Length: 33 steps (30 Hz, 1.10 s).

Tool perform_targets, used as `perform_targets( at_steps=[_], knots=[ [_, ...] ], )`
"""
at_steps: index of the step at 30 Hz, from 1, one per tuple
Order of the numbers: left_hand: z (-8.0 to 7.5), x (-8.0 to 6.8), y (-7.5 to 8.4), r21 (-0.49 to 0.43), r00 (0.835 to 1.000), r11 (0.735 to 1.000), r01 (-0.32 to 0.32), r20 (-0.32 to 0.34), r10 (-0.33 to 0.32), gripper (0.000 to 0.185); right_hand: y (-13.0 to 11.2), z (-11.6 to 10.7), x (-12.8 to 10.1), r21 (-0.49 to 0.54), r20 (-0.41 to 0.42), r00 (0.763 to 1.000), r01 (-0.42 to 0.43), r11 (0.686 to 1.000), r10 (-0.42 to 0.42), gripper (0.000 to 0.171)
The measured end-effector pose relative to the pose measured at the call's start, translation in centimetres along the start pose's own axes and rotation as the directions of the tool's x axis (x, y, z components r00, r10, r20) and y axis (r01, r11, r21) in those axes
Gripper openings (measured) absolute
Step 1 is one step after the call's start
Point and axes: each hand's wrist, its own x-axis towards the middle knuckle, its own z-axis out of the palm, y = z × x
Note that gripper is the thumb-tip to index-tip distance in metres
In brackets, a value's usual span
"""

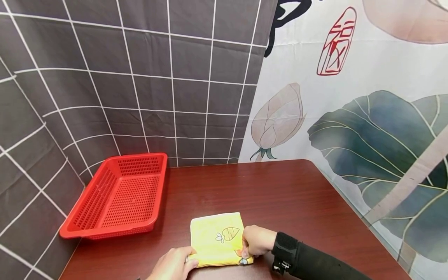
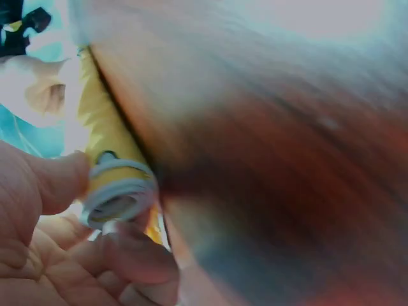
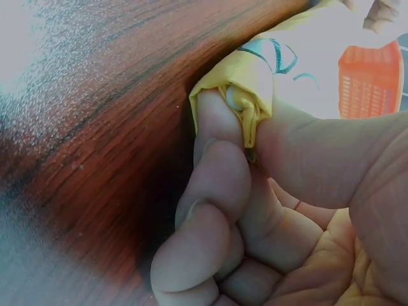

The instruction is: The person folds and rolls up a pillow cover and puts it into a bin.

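A yellow cloth (image 1: 215,237) with a carrot print lies folded into a small rectangle near the table's front. Its near edge is rolled, and the layers show at the roll's end in the left wrist view (image 2: 118,197). My left hand (image 1: 173,264) pinches the near left corner between thumb and fingers. At the near right corner, my right hand (image 1: 257,241) grips the other end of the roll. The right wrist view shows the thumb on one side of that yellow end (image 3: 245,105) and a fingertip tucked into its folds.
A red plastic basket (image 1: 159,198) with perforated walls stands at the left of the brown wooden table (image 1: 280,190). Behind the table hang a grey grid-patterned cloth (image 1: 189,93) and a white cloth (image 1: 301,58) with lotus prints.
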Motion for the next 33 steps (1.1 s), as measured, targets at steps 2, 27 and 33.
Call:
perform_targets(
  at_steps=[2, 27, 33],
  knots=[
    [0.9, 0.3, -0.7, 0.006, 0.999, 1.000, -0.030, -0.027, 0.030, 0.006, -0.8, -0.7, -0.7, 0.016, 0.006, 1.000, -0.012, 1.000, 0.012, 0.038],
    [5.1, 2.1, -3.4, 0.028, 0.983, 0.998, -0.049, -0.177, 0.053, 0.012, -4.9, -5.1, -5.1, 0.236, 0.018, 1.000, 0.001, 0.972, -0.005, 0.037],
    [4.6, 2.6, -2.8, -0.019, 0.972, 0.998, 0.055, -0.229, -0.058, 0.026, -4.6, -5.0, -4.9, 0.264, 0.026, 1.000, 0.004, 0.964, -0.011, 0.037]
  ],
)
